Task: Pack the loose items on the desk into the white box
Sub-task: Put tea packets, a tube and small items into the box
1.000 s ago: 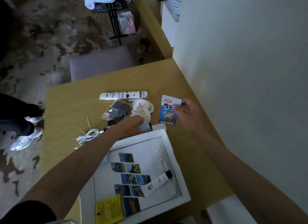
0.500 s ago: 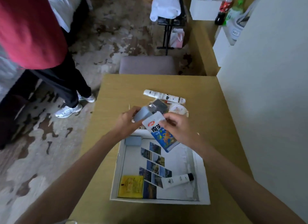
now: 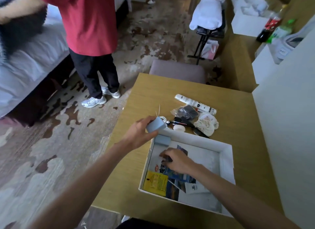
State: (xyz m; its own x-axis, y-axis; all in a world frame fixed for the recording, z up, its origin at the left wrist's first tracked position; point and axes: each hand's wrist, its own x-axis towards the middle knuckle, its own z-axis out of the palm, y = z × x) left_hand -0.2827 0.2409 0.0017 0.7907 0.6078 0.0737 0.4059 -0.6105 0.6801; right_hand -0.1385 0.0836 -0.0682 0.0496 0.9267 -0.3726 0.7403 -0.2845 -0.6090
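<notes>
The white box (image 3: 226,162) lies open on the wooden desk (image 3: 148,90). Inside it my right hand (image 3: 179,161) presses down on a blue snack packet (image 3: 167,170), fingers closed on it. A yellow packet (image 3: 155,181), photo prints (image 3: 183,181), a white tube (image 3: 194,187) and a pale blue block (image 3: 162,140) also lie inside. Just outside the box's far left corner, my left hand (image 3: 139,131) holds a second pale blue block (image 3: 154,126). Loose beyond the box: a long white tube (image 3: 196,103), a bagged black item (image 3: 185,112), cream cloth (image 3: 207,124), a pen (image 3: 177,123), a white cable (image 3: 164,118).
A person in a red top (image 3: 88,20) stands on the carpet left of the desk, beside a bed (image 3: 25,58). A grey chair (image 3: 177,70) sits at the desk's far edge. A white wall panel (image 3: 286,135) bounds the desk on the right.
My right hand carried the blue snack packet from above the desk down into the box. My left hand lifted the pale blue block and moved it left of the box's far corner.
</notes>
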